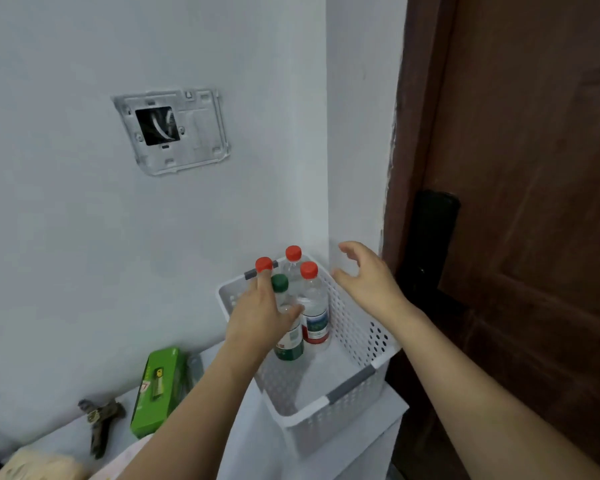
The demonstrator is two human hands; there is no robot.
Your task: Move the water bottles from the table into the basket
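A white perforated basket [352, 381] with grey handles stands on the table's right corner. Three red-capped water bottles stand upright at its far end: one at the back [293, 253], one on the right [314, 306], and one on the left [264, 264] mostly hidden by my left hand. A green-capped bottle [280, 283] stands on the basket floor in front of them. My left hand [260, 317] holds it, thumb across its front and fingers stretched up along its left side. My right hand [364, 278] hovers open above the basket's right rim, holding nothing.
The white table [253, 441] meets a white wall; a brown door [520, 202] with a black lock [430, 237] stands close on the right. A green box [158, 393], a dark branch-like object [99, 424] and a beige bundle [39, 465] lie on the table to the left.
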